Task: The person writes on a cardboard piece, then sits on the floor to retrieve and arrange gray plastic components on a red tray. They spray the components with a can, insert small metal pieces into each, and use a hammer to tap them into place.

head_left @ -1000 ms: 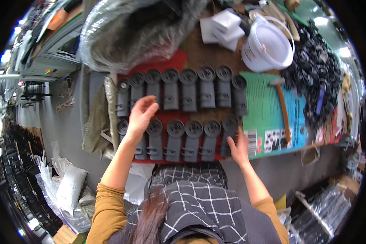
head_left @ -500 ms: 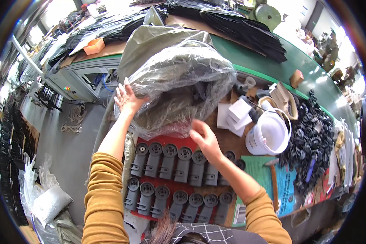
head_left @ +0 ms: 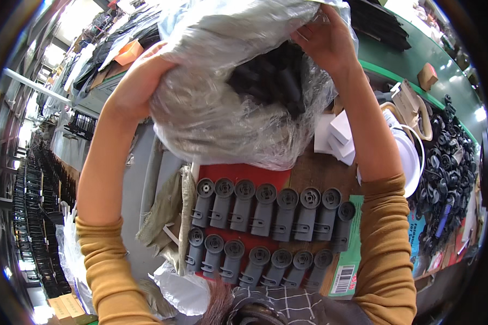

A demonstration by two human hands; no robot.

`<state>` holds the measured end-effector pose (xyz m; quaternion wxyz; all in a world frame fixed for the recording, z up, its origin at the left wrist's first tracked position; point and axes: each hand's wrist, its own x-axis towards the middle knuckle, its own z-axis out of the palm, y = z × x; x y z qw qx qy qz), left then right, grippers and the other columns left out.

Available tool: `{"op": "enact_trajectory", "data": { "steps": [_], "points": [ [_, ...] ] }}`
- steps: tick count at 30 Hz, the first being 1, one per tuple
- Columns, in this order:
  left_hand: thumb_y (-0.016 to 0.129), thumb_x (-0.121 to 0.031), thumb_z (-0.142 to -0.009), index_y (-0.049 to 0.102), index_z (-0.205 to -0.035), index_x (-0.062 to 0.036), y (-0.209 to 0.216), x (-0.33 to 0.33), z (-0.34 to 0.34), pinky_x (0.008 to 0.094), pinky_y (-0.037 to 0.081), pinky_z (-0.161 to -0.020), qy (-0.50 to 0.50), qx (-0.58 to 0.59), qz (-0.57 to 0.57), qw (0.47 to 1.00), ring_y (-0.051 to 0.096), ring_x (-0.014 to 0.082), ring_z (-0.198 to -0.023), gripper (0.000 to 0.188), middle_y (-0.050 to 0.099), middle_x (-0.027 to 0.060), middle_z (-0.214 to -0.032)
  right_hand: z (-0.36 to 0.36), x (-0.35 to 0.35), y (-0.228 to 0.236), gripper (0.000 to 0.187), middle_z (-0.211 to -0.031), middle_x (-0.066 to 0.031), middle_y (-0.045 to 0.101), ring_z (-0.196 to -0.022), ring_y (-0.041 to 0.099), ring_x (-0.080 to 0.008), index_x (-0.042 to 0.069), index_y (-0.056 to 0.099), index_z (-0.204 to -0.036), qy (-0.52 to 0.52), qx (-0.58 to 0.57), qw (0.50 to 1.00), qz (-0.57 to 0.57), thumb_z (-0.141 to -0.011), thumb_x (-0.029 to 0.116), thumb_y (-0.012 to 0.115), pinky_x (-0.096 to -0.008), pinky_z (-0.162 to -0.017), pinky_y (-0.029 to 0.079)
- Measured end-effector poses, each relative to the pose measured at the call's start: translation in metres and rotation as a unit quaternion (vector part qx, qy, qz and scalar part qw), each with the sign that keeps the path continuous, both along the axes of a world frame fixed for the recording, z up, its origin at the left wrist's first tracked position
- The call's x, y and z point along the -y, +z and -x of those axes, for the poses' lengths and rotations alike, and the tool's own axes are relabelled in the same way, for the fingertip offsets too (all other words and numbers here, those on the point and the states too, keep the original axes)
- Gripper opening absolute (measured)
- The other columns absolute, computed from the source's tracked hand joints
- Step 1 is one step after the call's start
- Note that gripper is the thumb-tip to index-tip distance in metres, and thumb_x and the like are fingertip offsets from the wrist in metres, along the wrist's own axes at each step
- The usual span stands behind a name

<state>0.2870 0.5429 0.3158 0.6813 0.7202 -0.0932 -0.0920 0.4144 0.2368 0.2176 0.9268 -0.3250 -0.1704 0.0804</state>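
A large clear plastic bag [head_left: 222,130] is lifted at the top middle, its mouth facing me. Dark plastic pieces [head_left: 274,78] show inside, blurred by motion. My left hand [head_left: 141,78] is closed on the bag's left edge, its fingertips partly hidden by the plastic. At the upper right, my right hand [head_left: 331,40] grips the rim of the bag's mouth, fingers bent around the film. Below the bag, two rows of dark grey plastic parts with round ends [head_left: 264,208] lie on a red sheet [head_left: 244,172].
White boxes [head_left: 339,135] and a white bucket [head_left: 409,162] stand right of the bag. Beyond them is a heap of black plastic parts [head_left: 444,162]. Green cardboard [head_left: 344,271] lies by my right sleeve. A crumpled woven sack [head_left: 171,216] hangs at the table's left edge.
Both hands have moved up and away from me, the right one farthest, and now hold the bag. The bag has been raised, its opening stretched and tipped toward me.
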Motion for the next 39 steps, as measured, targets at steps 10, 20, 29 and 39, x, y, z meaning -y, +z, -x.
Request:
{"op": "enact_trajectory", "data": {
  "steps": [10,20,29,39],
  "points": [
    [0.063,-0.028,-0.092,0.06,-0.119,-0.004,-0.079,-0.106,-0.035,0.0324,0.047,-0.09,0.285,-0.017,-0.165,0.944,0.059,0.0171,-0.098,0.037,0.064,0.0053,-0.108,0.034,-0.019,-0.048,0.071,-0.123,-0.0213,0.05,-0.111,0.058,-0.0301,-0.003,0.044,-0.131,0.058,-0.106,0.939,0.321,-0.084,0.043,0.071,-0.0383,-0.092,0.053],
    [0.048,-0.011,-0.088,0.062,-0.113,-0.0004,-0.197,0.012,-0.029,0.0443,0.048,-0.091,0.027,0.157,-0.458,0.875,0.06,0.0383,-0.105,0.031,0.064,0.0222,-0.109,0.008,-0.04,-0.218,0.069,-0.119,-0.0227,0.058,-0.115,0.052,-0.0388,0.001,0.05,-0.126,-0.23,0.14,0.494,0.827,-0.07,0.032,0.074,-0.0479,-0.098,0.042],
    [0.047,-0.069,-0.08,0.035,-0.144,-0.0098,-0.187,-0.045,-0.137,0.0483,0.026,-0.111,0.079,-0.065,-0.563,0.82,0.029,0.0372,-0.138,0.088,0.032,0.022,-0.148,-0.011,-0.034,-0.181,0.049,-0.105,-0.0156,0.068,-0.094,0.067,-0.0289,0.003,0.067,-0.103,-0.168,-0.083,0.805,0.562,-0.074,0.042,0.071,-0.0378,-0.086,0.053],
    [0.065,-0.067,-0.078,0.049,-0.132,-0.0076,-0.252,-0.095,-0.129,0.0431,0.037,-0.103,0.214,-0.321,-0.157,0.909,0.048,0.0263,-0.118,0.082,0.049,0.0129,-0.132,0.017,-0.07,-0.177,0.049,-0.119,-0.0081,0.064,-0.108,0.062,-0.0214,0.005,0.059,-0.121,0.096,-0.231,0.958,0.143,-0.086,0.038,0.067,-0.0362,-0.096,0.049]
  ]
}}
